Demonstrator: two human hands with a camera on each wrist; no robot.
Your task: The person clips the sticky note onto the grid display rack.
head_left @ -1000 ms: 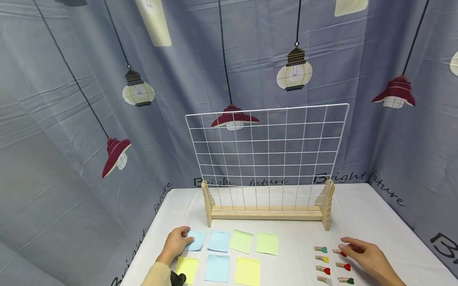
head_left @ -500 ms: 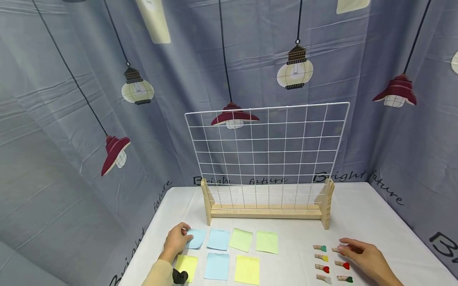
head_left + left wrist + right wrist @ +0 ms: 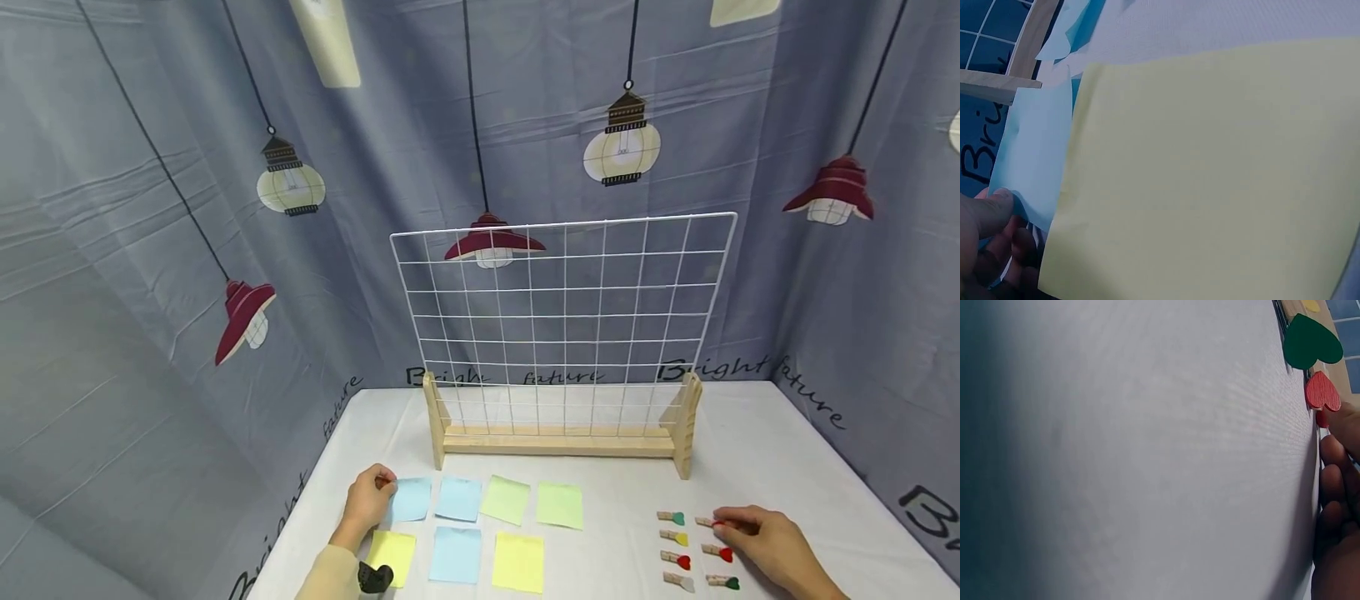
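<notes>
Soft light brightens the white tablecloth (image 3: 618, 492) below the wire grid panel (image 3: 566, 316); the printed curtain (image 3: 547, 133) behind it looks dimmer; wrist views are murkier, bluish.

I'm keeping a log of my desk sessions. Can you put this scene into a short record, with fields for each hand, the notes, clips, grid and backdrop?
Left hand: pinches the left edge of a blue note
Right hand: pinches a red heart clip
Notes: seven; back row blue, blue, green, green; front row yellow, blue, yellow
Clips: seven; left column four, right column three
Wire grid: upright in a wooden stand, behind the notes
Backdrop: lamp-printed curtain
</notes>
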